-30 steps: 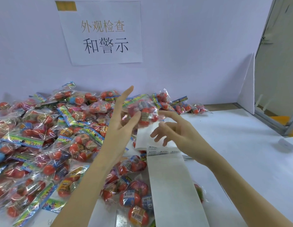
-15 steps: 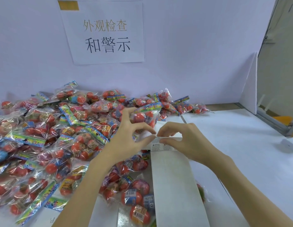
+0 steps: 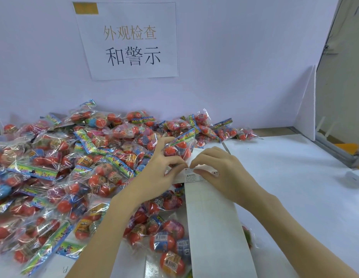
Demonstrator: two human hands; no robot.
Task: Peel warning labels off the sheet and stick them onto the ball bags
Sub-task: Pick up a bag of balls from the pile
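- Here, a large heap of ball bags (image 3: 78,173) is spreading across the left and middle of a white table (image 3: 285,177). The bags are clear crinkly plastic with red balls inside and bright striped header cards.
- A long white label sheet (image 3: 212,227) is running from the bottom edge up the centre, lying partly on top of the bags. Most of its near length is looking blank; printed labels are showing only at the far end, under the hands.
- The left hand (image 3: 154,175) is reaching in from the lower left, palm down, forearm angled up across the heap. Its thumb and forefinger are closing in a pinch at the sheet's far left part, while the other fingers are curling against one ball bag (image 3: 179,148) that is sitting just behind them.
- The right hand (image 3: 224,175) is coming in from the lower right, wrist bent, resting over the sheet. Its thumb and forefinger are pinching at the edge of a warning label (image 3: 191,177), fingertips almost meeting those of the left hand.
- That label is small, white and rectangular, with tiny black print and a warning triangle. Whether its edge is lifting off the sheet cannot be told.
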